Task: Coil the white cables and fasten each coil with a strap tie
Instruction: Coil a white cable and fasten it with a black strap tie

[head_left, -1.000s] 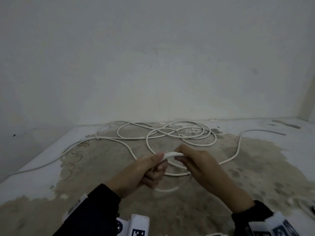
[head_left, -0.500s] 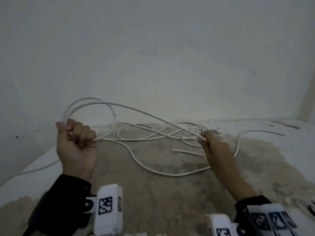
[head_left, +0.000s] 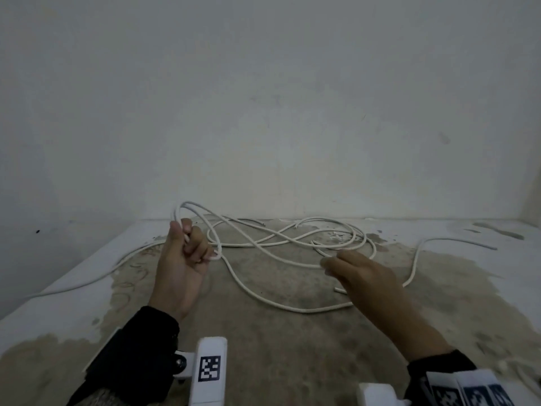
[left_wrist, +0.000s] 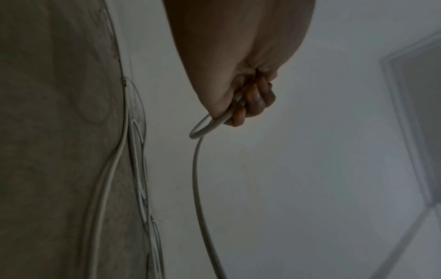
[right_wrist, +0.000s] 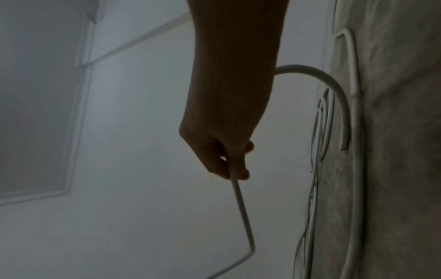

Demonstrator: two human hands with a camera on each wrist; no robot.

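A long white cable (head_left: 292,310) sprawls in loose tangled loops over the stained floor. My left hand (head_left: 187,239), raised at centre left, grips this cable in a fist, and a small loop (head_left: 190,204) stands up above the thumb. In the left wrist view the fist (left_wrist: 245,102) closes round the loop (left_wrist: 203,128), and one strand hangs away below. My right hand (head_left: 328,263) reaches over the tangle at centre right. Its thumb and fingers (right_wrist: 235,166) pinch a strand of the cable (right_wrist: 241,203), which runs on and bends sharply. No strap tie is in sight.
A white wall (head_left: 263,112) rises right behind the tangle. One cable run (head_left: 87,281) trails off to the left edge of the floor; another (head_left: 415,259) curves away on the right. The near floor (head_left: 292,361) is worn, blotchy concrete.
My left hand has moved right, toward the middle, still gripping the loop, which is now smaller. My right hand has slid left and lower along the cable, so the stretched span between them has slackened.
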